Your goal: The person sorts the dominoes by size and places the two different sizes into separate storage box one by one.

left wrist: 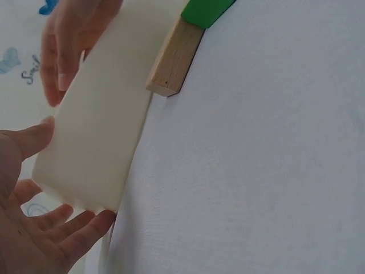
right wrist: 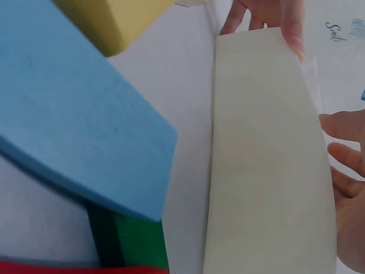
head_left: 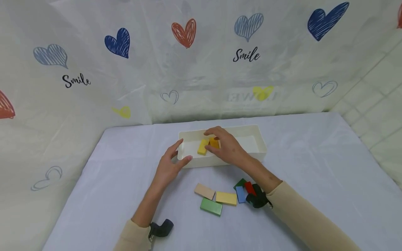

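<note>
A long white tray (head_left: 201, 161) lies across the table. My left hand (head_left: 168, 169) grips its near left corner, the thumb along the front wall and the fingers against the end. Inside the tray, a yellow block (head_left: 202, 147) and an orange block (head_left: 214, 142) lie close together. My right hand (head_left: 228, 146) is over the tray, thumb and fingers spread around the orange block and partly covering it. From the right wrist view, the tray wall (right wrist: 268, 142) hides both blocks; no grip on them shows.
In front of the tray lie a wooden block (head_left: 205, 191), a light green block (head_left: 211, 206), a pale yellow block (head_left: 226, 198), a blue block (head_left: 240, 194), a red block (head_left: 250, 188) and a dark green block (head_left: 240, 183). A printed sheet (head_left: 201, 69) hangs behind.
</note>
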A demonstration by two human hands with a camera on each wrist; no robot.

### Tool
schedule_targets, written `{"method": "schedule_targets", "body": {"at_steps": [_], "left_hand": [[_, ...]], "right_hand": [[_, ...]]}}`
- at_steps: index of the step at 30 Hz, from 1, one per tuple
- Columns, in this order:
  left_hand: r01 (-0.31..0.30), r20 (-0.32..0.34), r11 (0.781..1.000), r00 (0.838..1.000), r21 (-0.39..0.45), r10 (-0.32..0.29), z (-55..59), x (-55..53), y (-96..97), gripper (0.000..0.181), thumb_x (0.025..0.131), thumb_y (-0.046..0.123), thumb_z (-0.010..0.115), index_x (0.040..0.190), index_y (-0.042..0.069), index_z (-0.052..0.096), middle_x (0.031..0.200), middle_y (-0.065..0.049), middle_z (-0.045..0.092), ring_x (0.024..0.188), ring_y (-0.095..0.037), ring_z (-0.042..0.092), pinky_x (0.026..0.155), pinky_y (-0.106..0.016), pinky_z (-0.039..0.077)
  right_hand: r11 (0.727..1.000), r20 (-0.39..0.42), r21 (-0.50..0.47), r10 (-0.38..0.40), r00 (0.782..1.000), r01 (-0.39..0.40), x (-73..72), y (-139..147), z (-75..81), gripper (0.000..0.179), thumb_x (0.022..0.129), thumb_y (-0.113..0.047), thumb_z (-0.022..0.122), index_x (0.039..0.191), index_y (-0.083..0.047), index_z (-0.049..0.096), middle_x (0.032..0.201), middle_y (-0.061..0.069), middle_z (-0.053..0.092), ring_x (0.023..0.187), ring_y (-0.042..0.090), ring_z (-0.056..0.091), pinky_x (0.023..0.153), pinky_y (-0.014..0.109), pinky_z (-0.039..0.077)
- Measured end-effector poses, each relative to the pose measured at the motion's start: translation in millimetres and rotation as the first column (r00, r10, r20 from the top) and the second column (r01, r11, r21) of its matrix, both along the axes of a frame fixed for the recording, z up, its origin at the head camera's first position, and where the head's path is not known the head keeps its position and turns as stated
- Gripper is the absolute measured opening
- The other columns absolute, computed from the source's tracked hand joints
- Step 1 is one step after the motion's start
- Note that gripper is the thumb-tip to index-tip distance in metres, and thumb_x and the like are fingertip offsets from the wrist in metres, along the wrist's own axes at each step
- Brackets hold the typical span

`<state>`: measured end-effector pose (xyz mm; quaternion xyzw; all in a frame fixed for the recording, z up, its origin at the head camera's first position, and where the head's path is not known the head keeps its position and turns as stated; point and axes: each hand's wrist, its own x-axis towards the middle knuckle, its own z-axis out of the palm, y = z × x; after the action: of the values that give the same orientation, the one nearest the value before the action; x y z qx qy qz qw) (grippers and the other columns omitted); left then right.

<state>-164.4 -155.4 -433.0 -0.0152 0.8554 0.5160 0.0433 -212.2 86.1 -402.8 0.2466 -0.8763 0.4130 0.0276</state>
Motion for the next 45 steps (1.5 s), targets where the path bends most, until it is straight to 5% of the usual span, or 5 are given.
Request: {"method": "schedule_targets", "body": {"at_steps": [22, 35, 45], "left_hand": [[-0.018, 0.024, 1.000, 1.000, -0.007, 0.018, -1.8, 1.4, -1.0, 0.077, 0.091, 0.041, 0.080, 0.156, 0.047, 0.041, 0.168, 0.003, 0.037, 0.152, -0.033, 0.044, 0.111, -0.057, 0.049], [-0.016, 0.022, 1.000, 1.000, -0.008, 0.016, -2.3, 0.6, -0.1, 0.077, 0.091, 0.043, 0.080, 0.156, 0.048, 0.040, 0.168, 0.003, 0.036, 0.152, -0.034, 0.043, 0.110, -0.059, 0.049], [-0.008, 0.006, 1.000, 1.000, -0.018, 0.009, 0.4, -0.1, 2.0, 0.076, 0.091, 0.041, 0.080, 0.157, 0.045, 0.041, 0.168, 0.003, 0.038, 0.151, -0.034, 0.045, 0.109, -0.057, 0.050]], "right_hand": [[0.997, -0.073, -0.045, 0.063, 0.995, -0.066, 25.1, 9, 11.2, 0.031, 0.093, -0.010, 0.079, 0.122, -0.013, 0.069, 0.122, 0.003, 0.070, 0.109, 0.019, 0.066, 0.094, 0.039, 0.060], [0.996, -0.066, -0.052, 0.075, 0.995, -0.078, 32.9, 14, 14.1, 0.027, 0.094, -0.012, 0.078, 0.119, -0.014, 0.069, 0.121, 0.007, 0.071, 0.105, 0.017, 0.065, 0.090, 0.037, 0.061], [0.994, -0.049, -0.056, 0.090, 0.995, -0.093, 41.3, 19, 18.1, 0.023, 0.093, -0.012, 0.078, 0.115, -0.016, 0.070, 0.116, -0.002, 0.070, 0.103, 0.023, 0.067, 0.087, 0.034, 0.060]]}}
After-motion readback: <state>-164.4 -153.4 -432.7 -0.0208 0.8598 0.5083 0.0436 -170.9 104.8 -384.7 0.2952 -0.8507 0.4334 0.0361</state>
